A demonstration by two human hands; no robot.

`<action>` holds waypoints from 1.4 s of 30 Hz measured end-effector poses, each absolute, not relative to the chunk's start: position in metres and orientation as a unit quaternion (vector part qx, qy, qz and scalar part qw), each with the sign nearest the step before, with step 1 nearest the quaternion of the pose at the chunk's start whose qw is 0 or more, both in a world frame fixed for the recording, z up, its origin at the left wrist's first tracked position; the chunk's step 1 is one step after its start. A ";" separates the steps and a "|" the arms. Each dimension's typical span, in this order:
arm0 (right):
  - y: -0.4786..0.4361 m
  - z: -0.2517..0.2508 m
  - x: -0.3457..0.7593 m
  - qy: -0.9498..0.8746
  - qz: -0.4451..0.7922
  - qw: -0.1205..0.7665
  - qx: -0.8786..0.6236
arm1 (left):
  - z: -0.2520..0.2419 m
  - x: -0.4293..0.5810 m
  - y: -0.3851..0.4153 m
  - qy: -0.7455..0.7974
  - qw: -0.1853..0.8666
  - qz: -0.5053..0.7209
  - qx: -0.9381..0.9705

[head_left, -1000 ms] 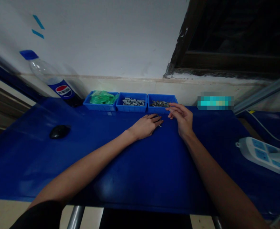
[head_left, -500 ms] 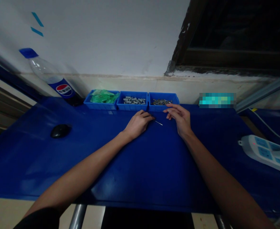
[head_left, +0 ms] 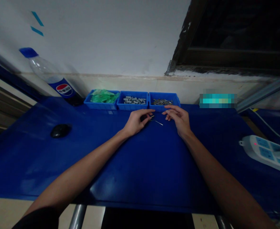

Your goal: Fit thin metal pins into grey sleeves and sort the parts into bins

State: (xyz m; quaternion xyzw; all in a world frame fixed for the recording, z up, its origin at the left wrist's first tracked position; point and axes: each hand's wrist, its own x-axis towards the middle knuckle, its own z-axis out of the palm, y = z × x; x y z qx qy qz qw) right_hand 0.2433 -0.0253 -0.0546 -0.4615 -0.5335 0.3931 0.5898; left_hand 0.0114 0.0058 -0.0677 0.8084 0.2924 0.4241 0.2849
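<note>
Forearms (head_left: 88,159) angled inward, left fingers (head_left: 145,112) parted near pin (head_left: 159,122), right fingers (head_left: 175,109) curled, grips unclear

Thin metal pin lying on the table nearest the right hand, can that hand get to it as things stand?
Probably yes. The thin metal pin lies on the blue table just left of the right hand, with nothing visible between them; the left hand is nearby but doesn't cover it.
</note>
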 end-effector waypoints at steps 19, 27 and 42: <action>-0.037 -0.052 0.226 -0.598 0.434 0.484 -0.468 | -0.061 0.011 0.004 0.306 0.366 0.455 0.752; -0.030 -0.042 0.243 -0.532 0.413 0.601 -0.431 | -0.065 0.009 0.005 0.340 0.218 0.360 0.841; -0.032 -0.044 0.234 -0.568 0.467 0.474 -0.484 | -0.063 0.010 0.010 0.321 0.488 0.450 0.675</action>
